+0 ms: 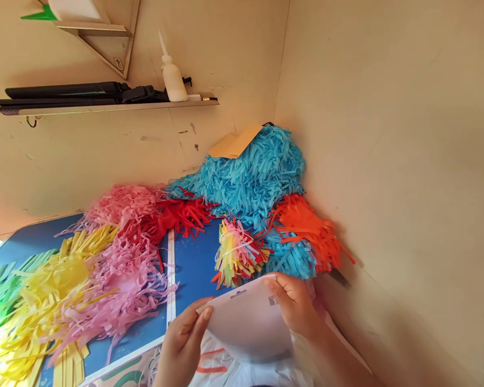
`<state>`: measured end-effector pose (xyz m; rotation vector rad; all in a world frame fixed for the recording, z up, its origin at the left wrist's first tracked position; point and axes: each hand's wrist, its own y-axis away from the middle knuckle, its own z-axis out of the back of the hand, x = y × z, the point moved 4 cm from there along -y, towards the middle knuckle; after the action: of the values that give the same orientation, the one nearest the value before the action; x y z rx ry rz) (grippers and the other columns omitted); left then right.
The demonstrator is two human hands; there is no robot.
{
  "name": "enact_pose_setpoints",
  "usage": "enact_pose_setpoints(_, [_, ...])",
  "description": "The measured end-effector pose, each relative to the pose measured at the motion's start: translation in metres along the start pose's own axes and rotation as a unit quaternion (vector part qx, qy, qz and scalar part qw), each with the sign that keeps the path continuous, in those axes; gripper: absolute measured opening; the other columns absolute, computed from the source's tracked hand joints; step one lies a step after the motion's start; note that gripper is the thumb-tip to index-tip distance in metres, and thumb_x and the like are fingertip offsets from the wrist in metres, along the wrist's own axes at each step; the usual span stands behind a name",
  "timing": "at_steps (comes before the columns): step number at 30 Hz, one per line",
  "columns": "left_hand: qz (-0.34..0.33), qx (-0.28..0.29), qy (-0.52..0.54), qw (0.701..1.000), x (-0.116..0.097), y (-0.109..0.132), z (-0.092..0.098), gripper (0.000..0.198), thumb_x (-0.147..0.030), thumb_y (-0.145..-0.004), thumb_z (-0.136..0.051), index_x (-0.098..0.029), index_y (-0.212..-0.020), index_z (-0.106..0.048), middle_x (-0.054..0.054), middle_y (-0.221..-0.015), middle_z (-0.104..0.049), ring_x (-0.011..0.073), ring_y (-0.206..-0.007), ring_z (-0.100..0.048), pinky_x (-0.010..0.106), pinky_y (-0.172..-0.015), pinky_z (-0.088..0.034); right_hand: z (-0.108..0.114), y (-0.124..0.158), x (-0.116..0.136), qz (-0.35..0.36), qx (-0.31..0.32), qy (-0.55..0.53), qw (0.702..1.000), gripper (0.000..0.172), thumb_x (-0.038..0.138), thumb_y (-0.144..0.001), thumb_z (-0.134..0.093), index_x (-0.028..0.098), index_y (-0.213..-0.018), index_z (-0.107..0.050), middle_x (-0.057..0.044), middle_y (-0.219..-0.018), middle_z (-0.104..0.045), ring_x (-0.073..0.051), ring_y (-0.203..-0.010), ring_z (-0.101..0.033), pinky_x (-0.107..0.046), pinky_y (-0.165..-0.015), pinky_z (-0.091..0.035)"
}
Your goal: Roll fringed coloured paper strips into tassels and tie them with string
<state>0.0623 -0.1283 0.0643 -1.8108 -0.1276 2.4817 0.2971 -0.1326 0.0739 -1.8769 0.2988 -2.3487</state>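
Note:
Between my hands is a greyish, smooth packet point(246, 322) with a hang-hole slot at its top edge and a small dark printed mark near its right corner. My left hand point(187, 336) pinches its upper left corner between thumb and fingers. At the upper right corner, my right hand point(296, 303) grips it the same way. Whether anything is inside the packet, I cannot tell. Just beyond it on the blue table point(196, 269) lies a bundle of multicoloured paper strips point(237, 250). White plastic point(221, 357) with orange strips on it shows below the packet.
Fringed paper piles cover much of the table: blue point(250, 177), orange-red point(310, 228), red point(177, 215), pink point(125, 258), yellow point(60, 274) and green point(8, 290). A narrow wall shelf point(116, 109) holds a white nozzle bottle point(173, 80) and a black hair straightener point(64, 94). A wall point(399, 161) stands close on the right.

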Motion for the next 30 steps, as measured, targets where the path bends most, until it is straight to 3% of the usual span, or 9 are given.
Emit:
enact_pose_setpoints(3, [-0.003,0.083,-0.032,0.996,-0.013,-0.015,0.004,0.043,-0.055,-0.085,-0.06,-0.019,-0.101,-0.077,0.009,-0.09,-0.079,0.0243,-0.081,-0.074,0.029,-0.071,-0.06,-0.001,-0.002,0.004,0.027,0.023,0.05,0.998,0.044,0.047,-0.098,-0.043,0.019,-0.071,-0.064,0.002,-0.058,-0.052,-0.012,-0.054,-0.046,-0.022,-0.054,-0.035])
enact_pose_setpoints(7, [-0.093,0.173,-0.171,0.966,-0.029,-0.024,-0.003,0.036,-0.046,-0.092,-0.052,-0.024,-0.08,-0.078,0.004,-0.079,-0.078,0.0183,-0.071,-0.073,0.021,-0.063,-0.056,-0.009,0.0,-0.002,0.033,0.057,0.072,0.995,0.044,0.044,-0.1,-0.043,0.019,-0.065,-0.053,0.004,-0.057,-0.045,-0.011,-0.055,-0.042,-0.023,-0.055,-0.031])
enact_pose_setpoints(13, [-0.196,0.111,-0.229,0.947,-0.019,-0.02,-0.013,0.029,-0.037,-0.093,-0.052,-0.024,-0.087,-0.077,0.004,-0.078,-0.078,0.0181,-0.068,-0.073,0.022,-0.062,-0.055,-0.009,0.002,-0.017,0.004,0.053,0.043,0.998,0.042,0.043,-0.099,-0.043,0.018,-0.069,-0.056,0.004,-0.06,-0.047,-0.012,-0.057,-0.043,-0.022,-0.054,-0.032])
enact_pose_setpoints(15, [-0.186,0.155,-0.232,0.942,-0.016,-0.022,-0.014,0.028,-0.037,-0.093,-0.053,-0.024,-0.086,-0.077,0.004,-0.076,-0.078,0.0176,-0.066,-0.072,0.021,-0.061,-0.054,-0.01,0.003,-0.016,0.01,0.062,0.05,0.997,0.041,0.042,-0.099,-0.044,0.018,-0.068,-0.056,0.004,-0.058,-0.046,-0.011,-0.056,-0.042,-0.022,-0.053,-0.031])
enact_pose_setpoints(18, [-0.139,0.268,-0.204,0.931,-0.019,-0.025,-0.015,0.03,-0.038,-0.094,-0.052,-0.025,-0.085,-0.077,0.003,-0.077,-0.077,0.0159,-0.067,-0.07,0.019,-0.062,-0.052,-0.012,0.003,-0.01,0.03,0.075,0.058,0.995,0.041,0.04,-0.099,-0.043,0.019,-0.066,-0.054,0.005,-0.058,-0.044,-0.011,-0.055,-0.041,-0.022,-0.053,-0.03])
enact_pose_setpoints(20, [-0.124,0.307,-0.176,0.927,-0.022,-0.026,-0.016,0.033,-0.038,-0.095,-0.052,-0.023,-0.079,-0.076,0.004,-0.075,-0.074,0.015,-0.066,-0.067,0.019,-0.06,-0.05,-0.015,0.004,-0.005,0.041,0.083,0.068,0.993,0.041,0.039,-0.099,-0.042,0.019,-0.065,-0.052,0.005,-0.058,-0.044,-0.011,-0.055,-0.041,-0.023,-0.054,-0.03])
enact_pose_setpoints(24, [-0.117,0.298,-0.131,0.938,-0.02,-0.021,-0.02,0.041,-0.04,-0.096,-0.049,-0.019,-0.067,-0.069,0.004,-0.069,-0.067,0.0141,-0.062,-0.062,0.019,-0.057,-0.046,-0.018,0.005,0.002,0.044,0.099,0.086,0.99,0.04,0.038,-0.098,-0.042,0.019,-0.063,-0.046,0.005,-0.056,-0.042,-0.011,-0.054,-0.042,-0.023,-0.054,-0.029])
enact_pose_setpoints(30, [-0.117,0.278,-0.114,0.947,-0.012,-0.02,-0.024,0.041,-0.046,-0.094,-0.052,-0.02,-0.067,-0.068,0.004,-0.068,-0.067,0.0142,-0.063,-0.063,0.017,-0.056,-0.046,-0.022,0.005,-0.01,0.027,0.095,0.092,0.991,0.044,0.043,-0.098,-0.043,0.019,-0.061,-0.041,0.004,-0.057,-0.042,-0.011,-0.056,-0.042,-0.023,-0.054,-0.027])
